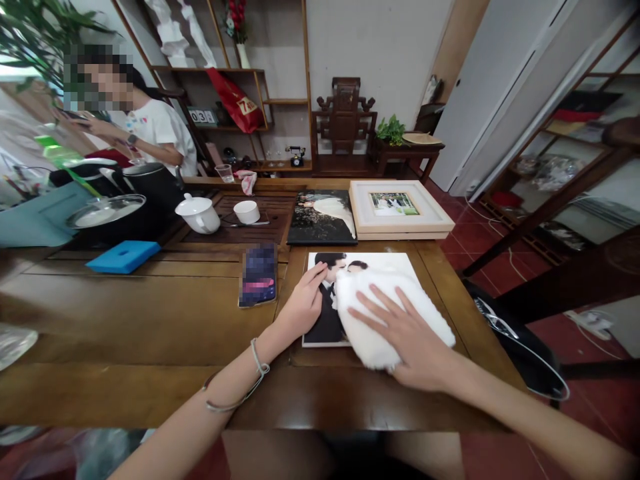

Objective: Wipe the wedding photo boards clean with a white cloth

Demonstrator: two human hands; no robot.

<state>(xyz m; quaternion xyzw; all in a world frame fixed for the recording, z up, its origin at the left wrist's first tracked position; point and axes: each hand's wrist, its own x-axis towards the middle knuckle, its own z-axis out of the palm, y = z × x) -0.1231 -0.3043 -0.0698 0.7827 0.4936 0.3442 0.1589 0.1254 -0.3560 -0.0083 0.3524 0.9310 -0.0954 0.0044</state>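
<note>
A photo panel [324,324] with a picture of a couple lies flat on the wooden table. My left hand [303,301] rests at its left side, fingers stretched out over the picture's edge. Spread flat, my right hand [400,327] presses on a folded white fluffy cloth [363,333], which covers much of the panel's right half. Beyond the panel are a dark wedding photo panel [313,223] and a pale framed photo [430,217] that sits on another flat piece. A phone [258,277] lies to the left of my left hand.
A white lidded cup [198,213] and a small white bowl [247,212] stand on the tea tray [280,230]. Farther left are a blue box [124,257] and a glass-lidded pot [110,217]. Another person [167,127] sits across the table, holding a phone.
</note>
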